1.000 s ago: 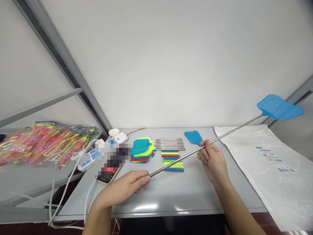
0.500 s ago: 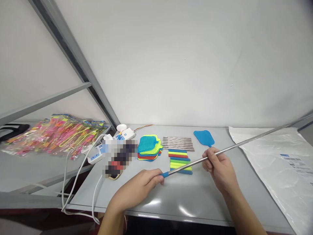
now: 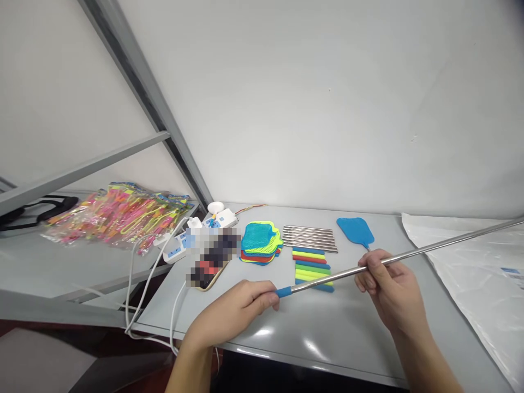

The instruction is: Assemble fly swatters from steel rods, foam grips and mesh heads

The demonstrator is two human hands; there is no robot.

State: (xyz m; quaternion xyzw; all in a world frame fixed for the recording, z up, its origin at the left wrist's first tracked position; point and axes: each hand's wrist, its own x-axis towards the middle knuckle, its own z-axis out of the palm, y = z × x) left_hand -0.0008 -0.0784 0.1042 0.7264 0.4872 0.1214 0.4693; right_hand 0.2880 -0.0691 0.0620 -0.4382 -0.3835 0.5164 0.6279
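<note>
My left hand [image 3: 245, 308] is closed around the blue plastic grip [image 3: 284, 292] of a long telescopic metal rod [image 3: 429, 250]. The rod slants up to the right and runs out of the picture, so its far end is hidden. My right hand [image 3: 391, 286] pinches the rod between thumb and fingers, some way along from the grip. Just beyond that hand lies a blue fly swatter head [image 3: 355, 231], its narrow neck towards my fingers. Under the rod, several coloured grip tubes [image 3: 311, 267] lie in a row. Behind them are several short metal rods [image 3: 310, 238].
Left of the metal rods sits a stack of mesh swatter heads [image 3: 260, 243]. A phone [image 3: 215, 278], partly blurred, lies by white power strips [image 3: 176, 248] with cables. Bagged colourful goods [image 3: 123, 215] fill the far left. A white plastic bag [image 3: 462, 262] covers the right side.
The view has turned slightly left, so the table's things appear farther right. My right hand is a little farther along the rod from the grip. Both hands still hold it.
</note>
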